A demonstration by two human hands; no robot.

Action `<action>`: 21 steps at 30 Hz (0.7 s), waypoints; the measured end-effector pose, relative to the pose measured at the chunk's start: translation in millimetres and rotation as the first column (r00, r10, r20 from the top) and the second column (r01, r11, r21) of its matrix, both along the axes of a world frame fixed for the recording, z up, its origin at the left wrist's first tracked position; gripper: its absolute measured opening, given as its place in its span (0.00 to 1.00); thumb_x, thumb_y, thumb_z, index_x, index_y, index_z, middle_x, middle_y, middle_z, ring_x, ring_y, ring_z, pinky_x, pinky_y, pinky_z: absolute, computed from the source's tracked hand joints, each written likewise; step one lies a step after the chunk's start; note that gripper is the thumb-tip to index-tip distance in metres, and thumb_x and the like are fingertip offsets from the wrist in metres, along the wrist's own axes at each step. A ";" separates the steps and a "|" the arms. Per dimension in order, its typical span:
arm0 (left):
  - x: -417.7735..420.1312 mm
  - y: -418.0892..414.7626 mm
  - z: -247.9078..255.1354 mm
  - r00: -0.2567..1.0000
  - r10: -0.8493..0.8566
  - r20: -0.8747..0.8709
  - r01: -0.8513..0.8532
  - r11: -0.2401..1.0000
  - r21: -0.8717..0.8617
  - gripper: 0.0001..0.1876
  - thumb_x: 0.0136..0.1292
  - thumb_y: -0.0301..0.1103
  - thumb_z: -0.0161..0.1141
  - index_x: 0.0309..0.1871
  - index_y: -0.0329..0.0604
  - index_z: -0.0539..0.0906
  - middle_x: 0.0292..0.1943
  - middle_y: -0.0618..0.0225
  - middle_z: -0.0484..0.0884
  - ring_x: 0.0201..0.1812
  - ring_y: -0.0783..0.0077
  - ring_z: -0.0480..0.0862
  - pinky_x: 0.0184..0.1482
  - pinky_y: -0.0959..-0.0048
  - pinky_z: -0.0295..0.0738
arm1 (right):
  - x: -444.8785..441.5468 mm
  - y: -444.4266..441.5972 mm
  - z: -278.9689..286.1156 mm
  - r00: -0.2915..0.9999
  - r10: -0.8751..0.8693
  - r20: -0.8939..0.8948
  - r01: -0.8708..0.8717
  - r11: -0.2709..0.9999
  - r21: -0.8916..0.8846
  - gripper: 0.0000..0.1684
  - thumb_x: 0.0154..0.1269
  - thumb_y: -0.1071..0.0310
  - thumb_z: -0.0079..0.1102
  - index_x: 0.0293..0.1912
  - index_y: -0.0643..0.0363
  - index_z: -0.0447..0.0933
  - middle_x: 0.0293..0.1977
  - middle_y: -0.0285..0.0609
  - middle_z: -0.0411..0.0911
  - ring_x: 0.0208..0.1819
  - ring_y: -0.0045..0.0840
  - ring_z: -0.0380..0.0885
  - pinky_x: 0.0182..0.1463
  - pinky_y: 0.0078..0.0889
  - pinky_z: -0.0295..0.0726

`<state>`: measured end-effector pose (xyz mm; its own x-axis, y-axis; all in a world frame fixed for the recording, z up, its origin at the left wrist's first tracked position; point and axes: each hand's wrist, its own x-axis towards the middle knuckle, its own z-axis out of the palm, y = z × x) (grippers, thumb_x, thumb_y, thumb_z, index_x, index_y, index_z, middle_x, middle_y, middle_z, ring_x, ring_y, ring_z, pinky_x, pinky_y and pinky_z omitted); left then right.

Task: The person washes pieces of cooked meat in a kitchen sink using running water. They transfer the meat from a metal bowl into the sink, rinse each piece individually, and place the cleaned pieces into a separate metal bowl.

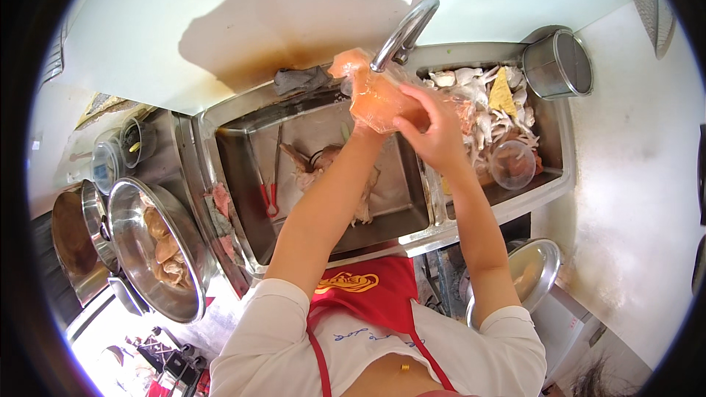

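Note:
Under the chrome faucet [405, 33], an orange mass wrapped in wet, clear plastic [380, 96] is held above the divider between two sink basins. My left hand [370, 128] reaches it from below; its fingers are hidden by the bundle, and only the wrist area shows. On the bundle's right side, my right hand [438, 129] grips the plastic between thumb and fingers. Below my left forearm, pale raw poultry [361, 209] lies in the left basin [405, 176]. The right basin holds a heap of chicken feet [485, 121] and a yellow triangular piece [502, 91].
Red-handled tongs [269, 198] lie in the left basin. A clear plastic tub [513, 164] rests on the right basin's contents. A metal strainer [557, 63] stands at the back right corner. A steel bowl [124, 231] with meat sits left; a dark cloth [300, 81] lies behind.

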<state>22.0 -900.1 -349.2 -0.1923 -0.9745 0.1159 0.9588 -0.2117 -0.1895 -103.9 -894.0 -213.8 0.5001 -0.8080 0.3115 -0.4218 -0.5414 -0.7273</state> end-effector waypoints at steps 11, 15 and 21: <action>53.5 20.3 17.0 0.953 0.000 0.302 -0.082 0.963 0.258 0.26 0.65 0.59 0.44 0.51 0.47 0.73 0.45 0.60 0.77 0.45 0.56 0.77 0.49 0.56 0.73 | 22.4 12.5 -35.4 0.978 -0.063 0.198 -0.008 0.941 0.338 0.28 0.52 0.58 0.68 0.47 0.64 0.71 0.42 0.49 0.70 0.43 0.35 0.71 0.48 0.33 0.71; 49.4 30.8 33.5 0.960 -0.039 0.278 -0.055 0.945 0.321 0.25 0.66 0.58 0.45 0.50 0.47 0.73 0.44 0.60 0.78 0.43 0.57 0.78 0.47 0.57 0.75 | 46.4 20.6 -28.7 0.971 -0.162 0.178 0.111 0.957 0.267 0.27 0.52 0.55 0.68 0.44 0.63 0.69 0.41 0.48 0.68 0.44 0.37 0.67 0.48 0.35 0.68; 49.5 38.6 38.3 0.979 -0.049 0.198 -0.001 0.969 0.245 0.26 0.64 0.59 0.46 0.50 0.46 0.76 0.45 0.59 0.79 0.45 0.57 0.79 0.48 0.59 0.75 | 59.5 14.9 -19.0 0.967 -0.225 0.116 0.162 0.902 0.400 0.23 0.55 0.53 0.66 0.36 0.63 0.70 0.36 0.46 0.66 0.39 0.32 0.66 0.42 0.31 0.68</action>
<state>71.5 -861.5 -311.0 -0.2105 -0.9632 -0.1671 0.9776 -0.2064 -0.0415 -44.4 -879.1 -232.9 0.2925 -0.9561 0.0178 -0.3537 -0.1254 -0.9269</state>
